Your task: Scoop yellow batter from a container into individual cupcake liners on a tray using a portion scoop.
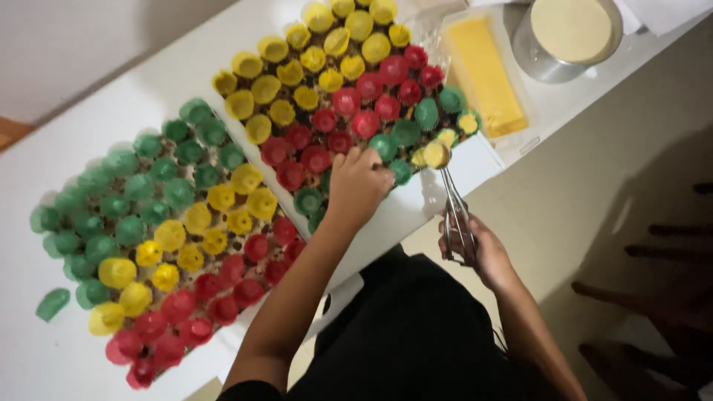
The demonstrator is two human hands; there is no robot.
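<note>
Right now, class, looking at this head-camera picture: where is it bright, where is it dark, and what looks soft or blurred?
Head view: the white table is glaringly bright, the floor at right lies in deep shadow, the coloured paper baking cups look soft, and the right hand holding the metal scoop is slightly blurred; the left hand reads clearer.

Two trays of small paper cups lie side by side on a table [67, 356] that runs from the lower left to the upper right of the frame. The left tray [160, 238] fills the lower left; the right tray [334, 96] sits in the upper middle. The left hand [359, 186] rests on the near edge of the right tray. Just right of it, the right hand [475, 249] holds a scoop [438, 156] over that tray's near right corner. In the upper right lie a flat pack [486, 74] and, beyond it, a round tin [568, 37].
</note>
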